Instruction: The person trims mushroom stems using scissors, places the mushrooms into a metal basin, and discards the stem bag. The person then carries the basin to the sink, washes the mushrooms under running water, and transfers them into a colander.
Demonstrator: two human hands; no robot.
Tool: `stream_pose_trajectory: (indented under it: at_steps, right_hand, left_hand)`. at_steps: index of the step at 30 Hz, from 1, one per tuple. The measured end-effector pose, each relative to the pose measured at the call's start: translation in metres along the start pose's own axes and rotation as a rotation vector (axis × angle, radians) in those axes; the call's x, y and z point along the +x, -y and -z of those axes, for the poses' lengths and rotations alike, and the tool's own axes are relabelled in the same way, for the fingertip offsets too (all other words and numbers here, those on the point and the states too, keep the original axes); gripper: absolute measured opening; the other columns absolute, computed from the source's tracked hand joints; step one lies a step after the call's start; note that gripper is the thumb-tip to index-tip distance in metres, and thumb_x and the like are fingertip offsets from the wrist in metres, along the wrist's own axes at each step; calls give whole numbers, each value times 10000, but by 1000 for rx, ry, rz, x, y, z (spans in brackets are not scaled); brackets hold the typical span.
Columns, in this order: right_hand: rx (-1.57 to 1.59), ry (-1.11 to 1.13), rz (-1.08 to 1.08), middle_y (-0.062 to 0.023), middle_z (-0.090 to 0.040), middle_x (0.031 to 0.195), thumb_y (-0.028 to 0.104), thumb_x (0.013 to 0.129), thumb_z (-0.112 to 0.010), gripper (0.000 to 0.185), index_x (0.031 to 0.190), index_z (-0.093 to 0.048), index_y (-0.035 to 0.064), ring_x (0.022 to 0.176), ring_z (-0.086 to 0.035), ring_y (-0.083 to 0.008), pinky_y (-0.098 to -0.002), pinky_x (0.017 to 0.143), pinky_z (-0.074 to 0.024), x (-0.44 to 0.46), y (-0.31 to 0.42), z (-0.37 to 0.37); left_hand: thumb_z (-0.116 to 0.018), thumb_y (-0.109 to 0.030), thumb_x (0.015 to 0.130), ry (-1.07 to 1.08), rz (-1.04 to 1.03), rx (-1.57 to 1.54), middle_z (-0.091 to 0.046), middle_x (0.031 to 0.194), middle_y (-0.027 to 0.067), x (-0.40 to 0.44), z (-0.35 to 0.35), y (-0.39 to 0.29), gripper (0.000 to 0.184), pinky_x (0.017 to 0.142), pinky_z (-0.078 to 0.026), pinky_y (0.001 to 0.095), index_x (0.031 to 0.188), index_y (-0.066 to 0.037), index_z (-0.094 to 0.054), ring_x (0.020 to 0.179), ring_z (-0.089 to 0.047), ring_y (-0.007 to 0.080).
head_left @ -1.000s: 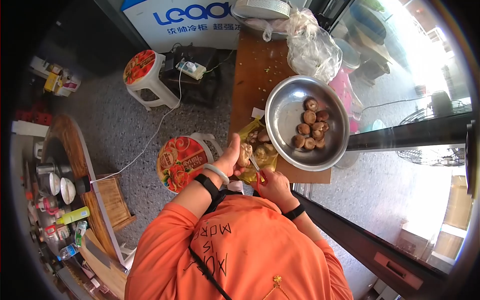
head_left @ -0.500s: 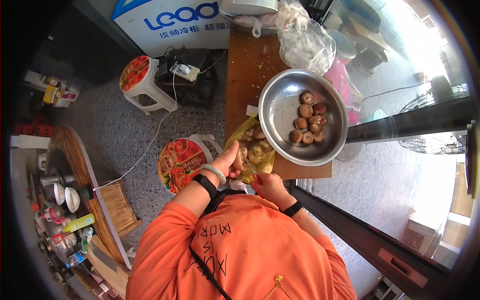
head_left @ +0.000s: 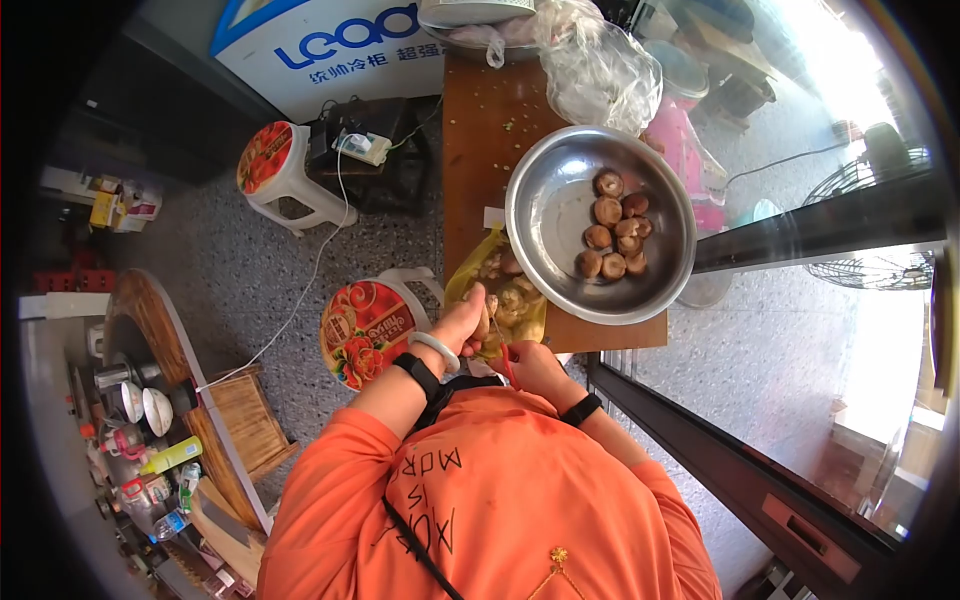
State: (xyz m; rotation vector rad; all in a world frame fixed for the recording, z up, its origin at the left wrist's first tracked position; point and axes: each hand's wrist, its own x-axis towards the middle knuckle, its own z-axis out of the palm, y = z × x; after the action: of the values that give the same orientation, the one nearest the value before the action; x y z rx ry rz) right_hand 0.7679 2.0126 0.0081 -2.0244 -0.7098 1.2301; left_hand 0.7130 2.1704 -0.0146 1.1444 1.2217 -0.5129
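Between the thumb and fingers of my left hand (head_left: 463, 323) is a mushroom (head_left: 485, 322), partly hidden by the hand. My right hand (head_left: 538, 369) grips red-handled scissors (head_left: 507, 362), their blades pointing up towards the mushroom. Just beyond both hands lies a yellow plastic bag (head_left: 537, 324), open, with more mushrooms (head_left: 512, 305) inside. A steel basin (head_left: 540, 222) stands right of the bag, tilted in the view, and several brown mushroom caps (head_left: 608, 211) lie in it.
The basin and bag rest on a brown wooden table (head_left: 475, 130) dotted with small scraps. Clear plastic bags (head_left: 605, 80) lie at its far end. Two stools, one near (head_left: 365, 330) and one farther (head_left: 268, 160), stand on the left. A glass door frame (head_left: 740, 480) is at the right.
The view has shifted slightly, so the basin and table appear a little higher and further left. My left hand still holds the mushroom; the scissors' red handle shows more in my right hand.
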Motion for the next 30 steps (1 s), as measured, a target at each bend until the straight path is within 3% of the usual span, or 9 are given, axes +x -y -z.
stream_pose_trajectory:
  at_steps: [12,14,15,18,22,24,26,29,30]
  right_hand:
    - [143,104,15,-102,-566,566,250,740,-635,269,745,-617,-18,511,-536,-157,-306,495,-417,-8,4,24]
    - [174,97,-1,-91,-565,564,258,749,-637,282,758,-618,-23,506,-530,-138,-295,485,-411,-10,2,29]
    - [216,90,-30,-65,-542,548,246,759,-639,274,718,-602,-21,499,-498,-118,-287,470,-396,-9,-5,28]
    - [262,79,-67,-24,-519,545,230,773,-640,261,696,-590,-14,498,-463,-89,-271,455,-378,-19,-15,29]
    - [358,28,-95,-5,-526,583,218,775,-638,235,731,-595,-9,529,-464,-66,-256,462,-381,-30,-17,40]
    - [368,20,-127,-29,-548,602,239,768,-642,254,764,-602,-11,531,-495,-88,-263,478,-402,-36,-20,43]
    - [377,16,-162,-53,-569,620,261,760,-646,280,798,-609,-14,533,-526,-109,-269,494,-424,-41,-22,48]
    - [330,31,-155,-66,-580,627,270,756,-646,277,809,-612,0,533,-540,-128,-279,499,-429,-47,-24,53]
    - [326,35,-162,-66,-580,627,270,756,-646,277,809,-612,0,533,-540,-128,-279,499,-429,-48,-25,56]
  left_hand:
    - [-309,-638,817,94,-91,113,-456,483,46,-4,21,-20,631,301,-337,235,734,-53,-528,360,-450,133]
    - [-324,-654,808,89,-319,24,-548,626,92,-14,17,-40,669,321,-382,229,904,-29,-542,415,-498,136]
    - [-330,-648,812,207,-380,-50,-584,874,150,-38,7,-61,715,348,-420,230,1084,-2,-475,495,-546,145]
    - [-350,-607,833,257,-577,-148,-539,1048,183,-66,-7,-94,688,357,-425,229,1161,-7,-415,552,-570,158]
    - [-536,-272,822,-70,-494,174,-602,789,111,38,8,-69,266,361,-413,256,937,-37,-579,512,-564,141]
    - [-578,-271,779,-182,-454,438,-622,740,118,60,-4,-60,260,474,-466,332,879,-33,-604,620,-611,199]
    - [-605,-303,742,-338,-574,593,-611,952,177,70,-23,-57,344,811,-432,394,981,-56,-599,942,-551,357]
    - [-638,-240,754,-282,-896,403,-612,981,143,117,-36,-42,403,804,-434,330,1081,-21,-551,950,-569,253]
    - [-629,-269,742,-268,-820,347,-601,983,173,129,-38,-43,405,799,-436,367,1063,-33,-552,944,-556,314]
